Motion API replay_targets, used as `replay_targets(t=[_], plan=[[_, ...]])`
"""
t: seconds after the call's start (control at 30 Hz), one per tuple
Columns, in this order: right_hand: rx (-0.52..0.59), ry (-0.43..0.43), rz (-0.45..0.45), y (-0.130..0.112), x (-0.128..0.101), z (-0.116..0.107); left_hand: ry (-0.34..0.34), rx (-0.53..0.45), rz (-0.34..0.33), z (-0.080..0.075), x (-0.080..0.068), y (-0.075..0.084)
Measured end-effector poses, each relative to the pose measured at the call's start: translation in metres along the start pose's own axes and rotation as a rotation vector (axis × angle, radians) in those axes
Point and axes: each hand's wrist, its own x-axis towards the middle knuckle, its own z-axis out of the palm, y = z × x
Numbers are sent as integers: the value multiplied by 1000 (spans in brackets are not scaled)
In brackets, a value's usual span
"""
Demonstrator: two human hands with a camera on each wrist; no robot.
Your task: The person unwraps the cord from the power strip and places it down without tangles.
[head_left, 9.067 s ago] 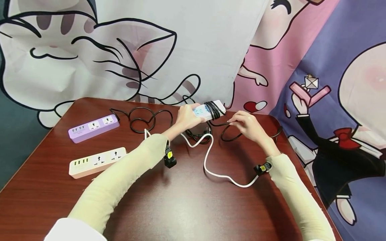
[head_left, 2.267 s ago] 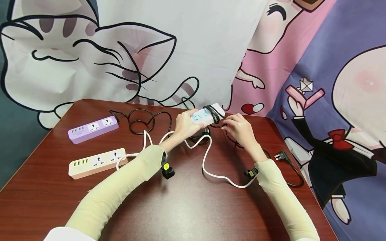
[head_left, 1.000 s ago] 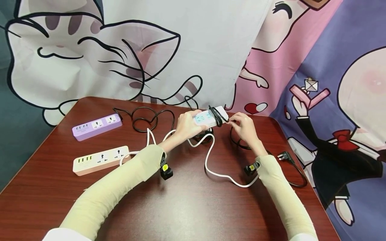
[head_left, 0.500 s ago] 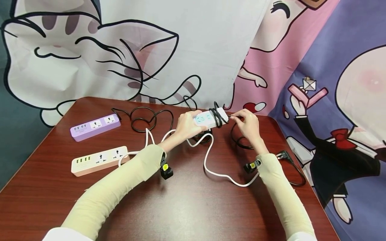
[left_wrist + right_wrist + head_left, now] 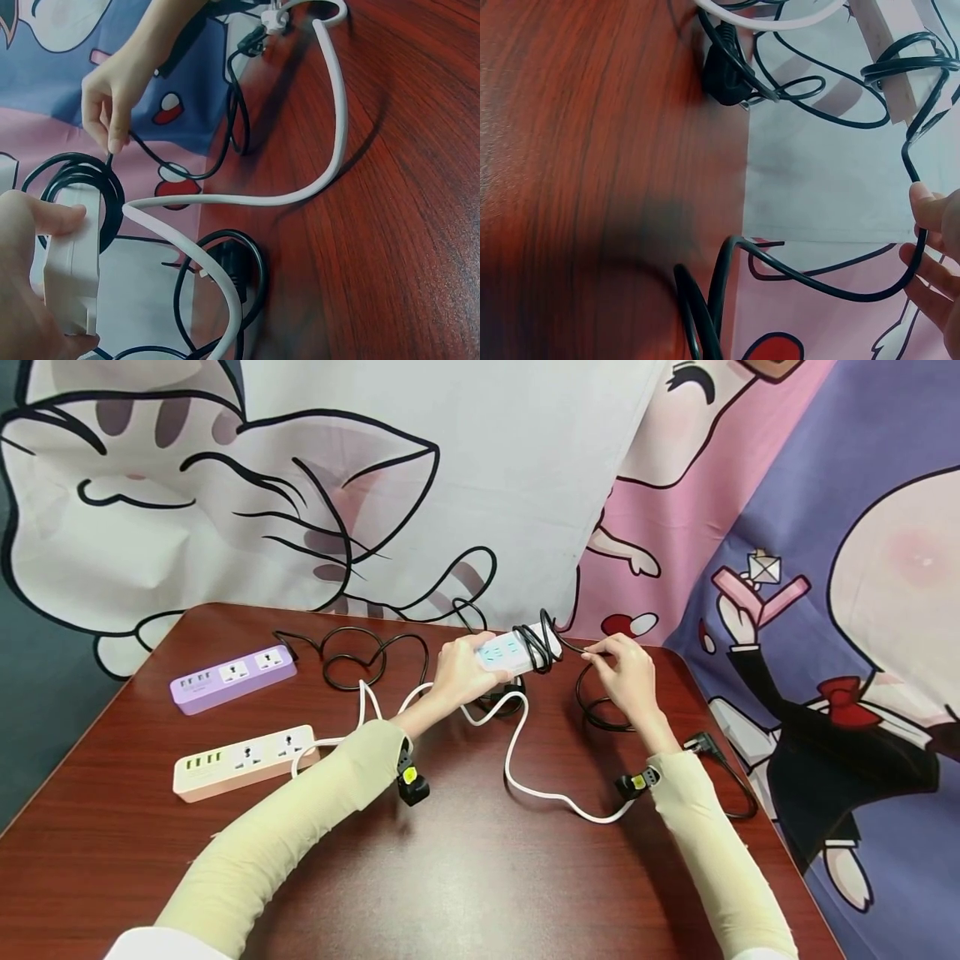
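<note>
My left hand [image 5: 459, 672] grips one end of a white power strip [image 5: 501, 652] with a pale blue socket face, held above the table's far part. Several turns of black cord [image 5: 534, 648] wrap the strip's other end, one loop standing up past its edge. In the left wrist view, my thumb lies along the strip's white casing [image 5: 73, 277]. Just right of the strip, my right hand [image 5: 627, 675] pinches the same cord between thumb and fingers. The right wrist view shows the cord [image 5: 915, 161] running from the strip into the fingertips of my right hand [image 5: 939, 244] and hanging down beyond.
A purple power strip [image 5: 234, 678] and a cream-and-orange one [image 5: 243, 763] lie at the left. A white cord [image 5: 517, 760] snakes across the middle. A black plug [image 5: 702, 744] lies by the right edge, another [image 5: 726, 73] under the strip. A printed cloth [image 5: 525, 485] hangs behind.
Over the last second my right hand has drawn rightward with the cord, and a loop has risen at the strip's end. Since the oldest frame, a plug has appeared at the right edge.
</note>
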Motion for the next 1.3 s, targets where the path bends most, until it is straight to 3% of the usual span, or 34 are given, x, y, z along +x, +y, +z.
replay_targets(t=[0.57, 1.0, 1.3], plan=[[-38, -15, 24, 11, -22, -8, 63, -44, -37, -2, -4, -2], [-82, -108, 82, 22, -16, 4, 70, -84, -48, 0, -5, 2], [-97, -123, 77, 19, -10, 8, 76, -95, -29, 2, -6, 2]])
